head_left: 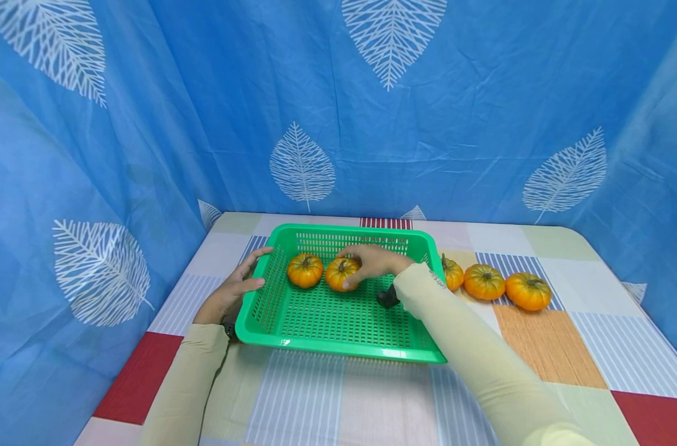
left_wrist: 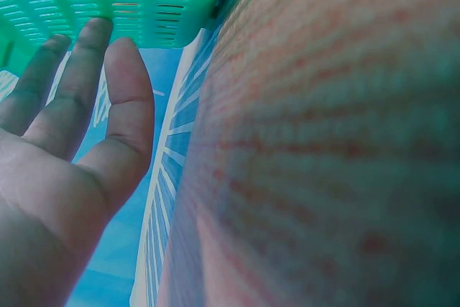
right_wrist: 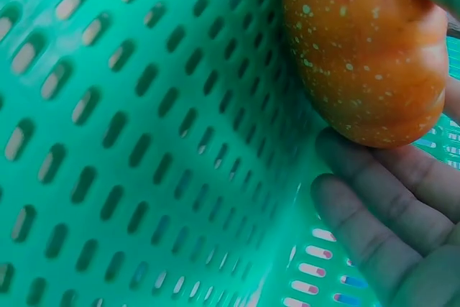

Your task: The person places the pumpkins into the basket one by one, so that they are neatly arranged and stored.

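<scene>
A green plastic basket (head_left: pixel 344 348) with slotted walls stands on the table, one small orange pumpkin (head_left: pixel 305 271) inside it towards the left. Beside that one is a second pumpkin (head_left: pixel 338 275), which my right hand (head_left: pixel 376 260) grips from the right, thumb on the near side. From the right wrist, this speckled pumpkin (right_wrist: pixel 366 55) appears between thumb and fingers, near the slotted wall. My left hand (head_left: pixel 233 290) is at the basket's left side with fingers spread and fairly straight. In the left wrist view its fingertips reach the basket's underside or wall; contact is hard to tell.
Three more pumpkins lie in a row on the table to the right of the basket: a partly hidden one (head_left: pixel 453 274), a middle one (head_left: pixel 484 282) and an outer one (head_left: pixel 529 292). A patchwork cloth (head_left: pixel 383 402) covers the table. Blue leaf-print curtains (head_left: pixel 455 124) hang behind and at the sides.
</scene>
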### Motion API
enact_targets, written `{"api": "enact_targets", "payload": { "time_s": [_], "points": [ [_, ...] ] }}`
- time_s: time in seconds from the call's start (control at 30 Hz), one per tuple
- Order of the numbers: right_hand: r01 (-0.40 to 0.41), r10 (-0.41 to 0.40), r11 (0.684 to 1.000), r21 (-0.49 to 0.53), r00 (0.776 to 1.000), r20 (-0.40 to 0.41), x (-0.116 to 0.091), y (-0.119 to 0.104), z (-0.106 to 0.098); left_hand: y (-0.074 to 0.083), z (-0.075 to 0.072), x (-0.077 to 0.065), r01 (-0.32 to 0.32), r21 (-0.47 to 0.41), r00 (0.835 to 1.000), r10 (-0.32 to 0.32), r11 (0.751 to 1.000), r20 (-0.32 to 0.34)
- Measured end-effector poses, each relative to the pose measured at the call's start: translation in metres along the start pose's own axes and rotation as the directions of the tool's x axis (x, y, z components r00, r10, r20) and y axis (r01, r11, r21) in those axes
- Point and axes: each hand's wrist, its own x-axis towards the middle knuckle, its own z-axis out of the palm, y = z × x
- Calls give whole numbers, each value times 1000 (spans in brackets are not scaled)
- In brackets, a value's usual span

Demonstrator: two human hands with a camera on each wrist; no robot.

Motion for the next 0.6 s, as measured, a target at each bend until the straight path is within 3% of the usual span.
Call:
{"api": "enact_targets", "payload": {
  "time_s": [0.3,0.6],
  "points": [
    [-33,33,999,-10,999,22,0,1,2,2,1,-1,13,-5,1000,-13,1000,3],
    [-47,47,998,-42,999,-9,0,-1,5,3,2,-1,9,-20,1000,-9,1000,9]
  ]
}}
